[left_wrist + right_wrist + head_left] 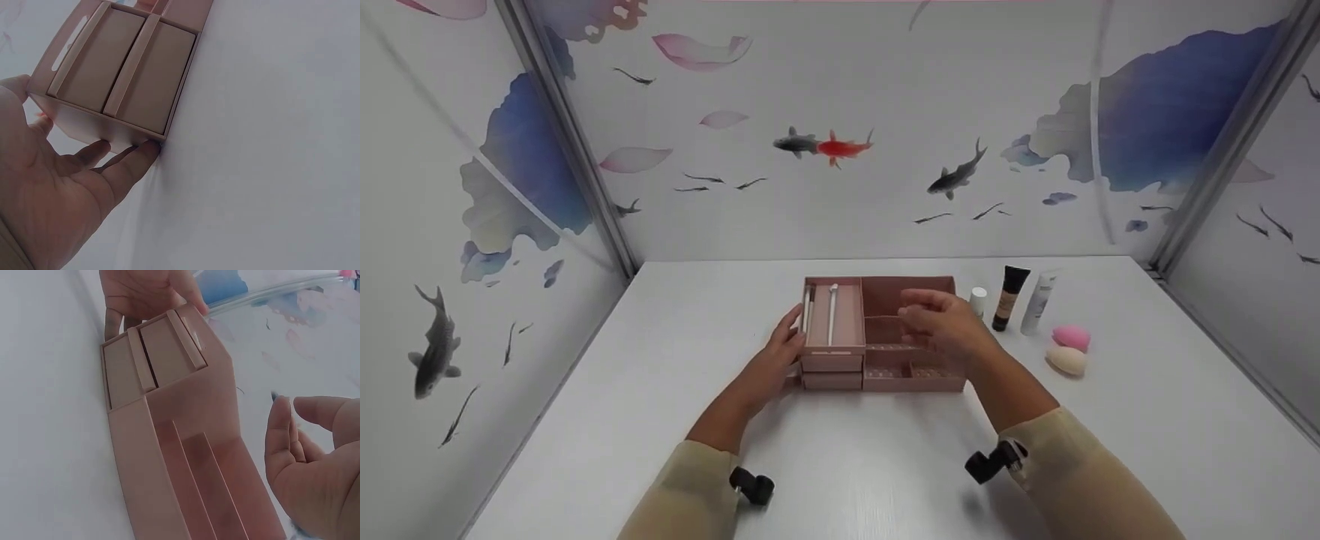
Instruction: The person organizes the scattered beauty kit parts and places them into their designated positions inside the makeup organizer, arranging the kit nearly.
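A pink desktop organizer [915, 385] stands on the table, with two small drawers [156, 76] at its left and stepped compartments at its right. My left hand [771, 364] touches the organizer's left side wall with spread fingertips. Above the right compartments hovers my right hand [952, 330], its fingers loosely bent and thumb near the index finger. Nothing shows between those fingers in the right wrist view. On the left top tray lie a slim white-handled stick [832, 319] and a brush [808, 300]. The right hand hides part of the compartments.
Right of the organizer stand a small white-capped bottle [978, 298], a black-capped tube of beige makeup [1009, 300] and a white tube [1039, 304]. A pink makeup sponge [1071, 337] and a beige sponge [1066, 361] lie nearby. Printed panels enclose the white table [877, 465].
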A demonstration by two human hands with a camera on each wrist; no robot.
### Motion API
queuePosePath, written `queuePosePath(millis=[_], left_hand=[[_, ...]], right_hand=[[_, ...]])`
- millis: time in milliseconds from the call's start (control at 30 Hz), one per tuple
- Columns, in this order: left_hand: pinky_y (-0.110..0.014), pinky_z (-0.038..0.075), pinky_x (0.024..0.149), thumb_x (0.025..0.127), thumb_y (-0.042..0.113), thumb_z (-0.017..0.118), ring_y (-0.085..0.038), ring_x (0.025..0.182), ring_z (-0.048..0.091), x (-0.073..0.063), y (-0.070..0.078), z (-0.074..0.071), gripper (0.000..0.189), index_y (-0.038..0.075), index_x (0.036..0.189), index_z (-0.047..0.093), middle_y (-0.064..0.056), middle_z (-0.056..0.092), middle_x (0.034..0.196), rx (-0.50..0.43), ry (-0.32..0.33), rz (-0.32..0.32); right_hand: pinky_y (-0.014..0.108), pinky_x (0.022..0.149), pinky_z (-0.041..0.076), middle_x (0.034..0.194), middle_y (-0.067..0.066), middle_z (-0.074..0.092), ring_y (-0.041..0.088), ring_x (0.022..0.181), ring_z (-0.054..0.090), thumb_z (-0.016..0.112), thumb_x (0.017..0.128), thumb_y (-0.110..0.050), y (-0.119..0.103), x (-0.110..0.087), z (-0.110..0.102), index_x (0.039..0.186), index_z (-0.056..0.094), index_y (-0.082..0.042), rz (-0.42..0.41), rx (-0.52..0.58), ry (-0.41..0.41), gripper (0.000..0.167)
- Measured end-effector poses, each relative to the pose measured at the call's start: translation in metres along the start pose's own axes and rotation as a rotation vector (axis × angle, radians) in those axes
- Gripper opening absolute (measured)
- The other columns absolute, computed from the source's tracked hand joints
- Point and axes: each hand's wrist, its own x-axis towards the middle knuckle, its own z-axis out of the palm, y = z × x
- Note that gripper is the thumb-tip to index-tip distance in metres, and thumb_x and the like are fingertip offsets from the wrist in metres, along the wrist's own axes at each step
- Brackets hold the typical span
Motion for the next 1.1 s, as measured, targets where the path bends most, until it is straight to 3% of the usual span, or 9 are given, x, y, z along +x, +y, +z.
queuePosePath(millis=[167,533,700,933,1100], left_hand=[[-0.072,0.030,0.125,0.110,0.066,0.039,-0.044,0.164,0.028,0.000,0.000,-0.001,0.058,0.064,0.163,0.014,-0.008,0.014,0.181,0.003,-0.004,0.004],[-0.072,0.032,0.125,0.110,0.066,0.040,-0.045,0.163,0.028,0.000,0.001,0.000,0.057,0.068,0.160,0.015,-0.005,0.015,0.181,-0.014,0.001,-0.018],[-0.071,0.031,0.125,0.109,0.067,0.040,-0.046,0.163,0.029,0.002,-0.001,0.001,0.057,0.069,0.159,0.014,-0.004,0.014,0.181,-0.014,0.001,-0.029],[-0.071,0.032,0.125,0.110,0.065,0.040,-0.049,0.163,0.027,0.001,-0.001,0.001,0.057,0.068,0.161,0.013,-0.005,0.014,0.181,-0.025,-0.006,-0.017],[-0.071,0.032,0.125,0.110,0.065,0.039,-0.049,0.163,0.028,0.000,0.000,0.001,0.056,0.068,0.161,0.014,-0.006,0.015,0.181,-0.021,-0.005,-0.014]], right_hand=[[0.031,0.097,0.062,0.138,0.009,0.063,0.027,0.121,0.067,0.074,0.103,-0.024,0.010,-0.010,-0.022,0.153,0.056,-0.011,0.004,-0.001,0.012,0.055],[0.028,0.092,0.063,0.124,0.002,0.067,0.018,0.106,0.070,0.076,0.102,-0.026,0.023,-0.021,-0.063,0.155,0.053,-0.008,0.036,-0.017,0.050,0.061],[0.028,0.094,0.063,0.130,0.004,0.069,0.021,0.114,0.073,0.072,0.105,-0.024,0.027,-0.026,-0.079,0.157,0.052,-0.009,0.049,-0.023,0.071,0.058],[0.026,0.094,0.062,0.124,0.000,0.070,0.022,0.112,0.070,0.068,0.107,-0.027,0.033,-0.032,-0.101,0.157,0.052,-0.012,0.096,-0.066,0.128,0.055],[0.026,0.096,0.062,0.133,0.003,0.068,0.027,0.123,0.069,0.068,0.107,-0.030,0.038,-0.034,-0.114,0.157,0.052,-0.015,0.143,-0.073,0.171,0.055]])
